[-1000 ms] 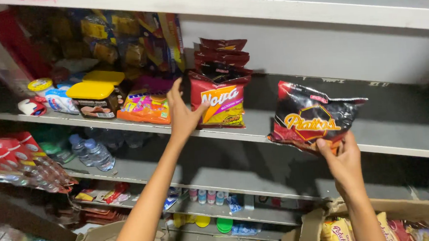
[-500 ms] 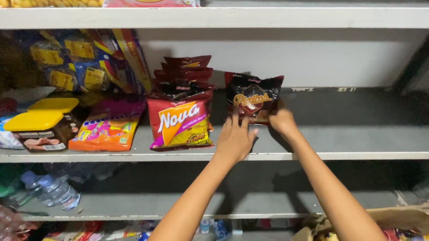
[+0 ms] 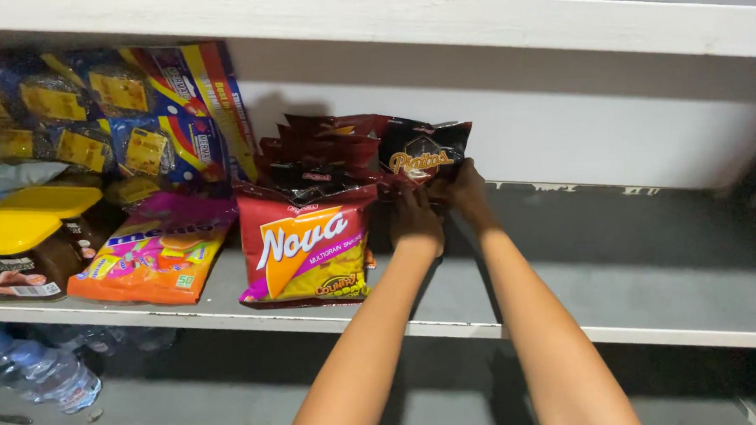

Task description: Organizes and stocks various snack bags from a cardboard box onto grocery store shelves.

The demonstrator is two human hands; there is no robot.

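Now both hands are gripping the black snack bag (image 3: 422,157): left hand (image 3: 415,219) and right hand (image 3: 466,195) have fingers curled around its lower edge, standing it upright just right of the red-and-orange chip bag (image 3: 306,246), keeping the row tidy on the grey shelf (image 3: 639,259).

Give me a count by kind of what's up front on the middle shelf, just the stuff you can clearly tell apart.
Black snack bag, held by left hand and right hand: 1
Red and orange snack bag, front of a row too overlapped to count: 1
Orange and pink candy bag: 1
Yellow-lidded tubs: 2
Total: 5
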